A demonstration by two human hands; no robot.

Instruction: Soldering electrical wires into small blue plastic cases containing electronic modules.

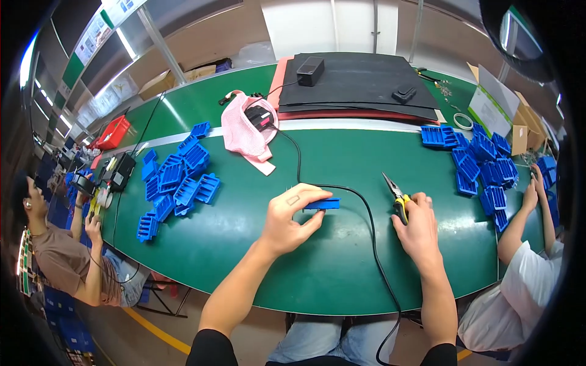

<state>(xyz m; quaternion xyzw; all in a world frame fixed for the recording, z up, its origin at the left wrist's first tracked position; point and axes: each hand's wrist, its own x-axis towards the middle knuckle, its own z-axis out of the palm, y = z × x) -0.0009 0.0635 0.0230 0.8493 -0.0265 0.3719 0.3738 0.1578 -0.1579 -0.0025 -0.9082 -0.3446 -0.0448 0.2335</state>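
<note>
Between the thumb and fingers of my left hand (288,218) is a small blue plastic part (323,204), held just above the green table (287,268). Part of it is hidden behind my fingers. My right hand (418,229) is wrapped round the yellow-and-black handles of a pair of long-nose pliers (400,200). The jaws point away from me and to the left, and look closed. A black cable (368,213) crosses the table between the pliers and my left hand.
Piles of blue slotted plastic parts lie left (174,177) and right (482,158). A pink cloth bag (241,125) and black foam sheets (354,82) with a black adapter (311,70) are at the back. Co-workers sit left (73,256) and right (519,293). A red bin (113,131) stands far left.
</note>
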